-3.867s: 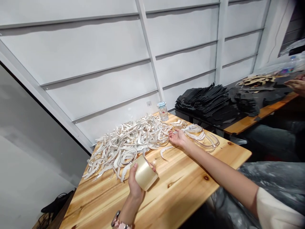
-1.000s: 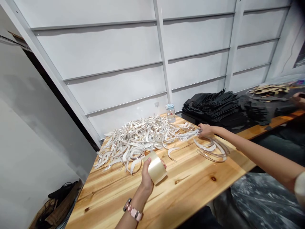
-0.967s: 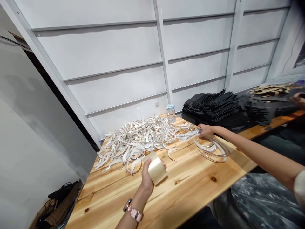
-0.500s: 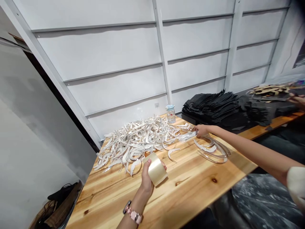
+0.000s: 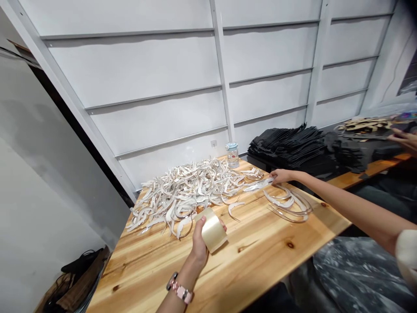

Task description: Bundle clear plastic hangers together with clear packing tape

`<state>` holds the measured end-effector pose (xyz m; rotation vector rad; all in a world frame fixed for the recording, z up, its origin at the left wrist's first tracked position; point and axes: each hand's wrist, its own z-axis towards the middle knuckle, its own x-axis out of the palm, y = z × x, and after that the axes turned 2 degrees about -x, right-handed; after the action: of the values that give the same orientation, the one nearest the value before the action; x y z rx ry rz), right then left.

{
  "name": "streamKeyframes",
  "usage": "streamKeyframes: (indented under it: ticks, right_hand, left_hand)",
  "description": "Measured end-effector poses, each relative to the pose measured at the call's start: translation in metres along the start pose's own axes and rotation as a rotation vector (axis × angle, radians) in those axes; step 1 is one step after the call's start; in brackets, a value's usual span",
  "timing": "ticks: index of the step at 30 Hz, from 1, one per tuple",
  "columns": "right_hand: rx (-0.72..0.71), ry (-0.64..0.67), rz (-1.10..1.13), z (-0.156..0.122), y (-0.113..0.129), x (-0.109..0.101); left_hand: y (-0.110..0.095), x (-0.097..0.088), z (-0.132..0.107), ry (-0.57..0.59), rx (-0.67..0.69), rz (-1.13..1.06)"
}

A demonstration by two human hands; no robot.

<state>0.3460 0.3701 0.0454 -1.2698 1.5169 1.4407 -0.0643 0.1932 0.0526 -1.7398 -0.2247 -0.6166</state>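
Here is the left hand point(image 5: 199, 241), clamped on a wide, pale-gold, cylinder-shaped roll point(image 5: 213, 230), thumb along one side and fingertips peeping out at the far edge. The roll sits tilted in that grip over a light, knotty wooden table point(image 5: 260, 265); whether it touches the boards, I can't tell. A watch with a pink link band point(image 5: 181, 290) circles that wrist.

Across to the right hand point(image 5: 282, 176), arm stretched out, fingertips down at the end of a flat bundle of white and clear strips point(image 5: 256, 185). The fingers look close together, but whether they pinch the bundle is too small to tell. Just nearer than that hand lie curved white and brown-edged strips in loose loops point(image 5: 289, 205).

To the left spreads a big tangled heap of white curved offcuts point(image 5: 187, 191), with a single white crescent strip point(image 5: 233, 208) lying apart in front. Behind, a clear bottle with a light-blue lid point(image 5: 232, 155) stands upright. On the neighbouring dark table, a stack of black sheets point(image 5: 286, 145), and beyond it, a co-worker's hand point(image 5: 405, 140).
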Motion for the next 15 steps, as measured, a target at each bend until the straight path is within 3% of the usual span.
streamKeyframes:
  ticks: [6, 11, 15]
  right_hand:
    - [-0.119, -0.180, 0.004, -0.037, 0.003, -0.003]
    - [-0.225, -0.047, 0.049, -0.079, 0.004, 0.011]
    - [-0.249, -0.019, 0.079, -0.091, 0.010, 0.017]
  left_hand:
    - [0.001, 0.000, -0.001, -0.021, 0.015, 0.017]
    - [0.001, 0.002, 0.000, -0.006, 0.016, 0.011]
    - [0.000, 0.003, 0.001, -0.023, 0.013, 0.013]
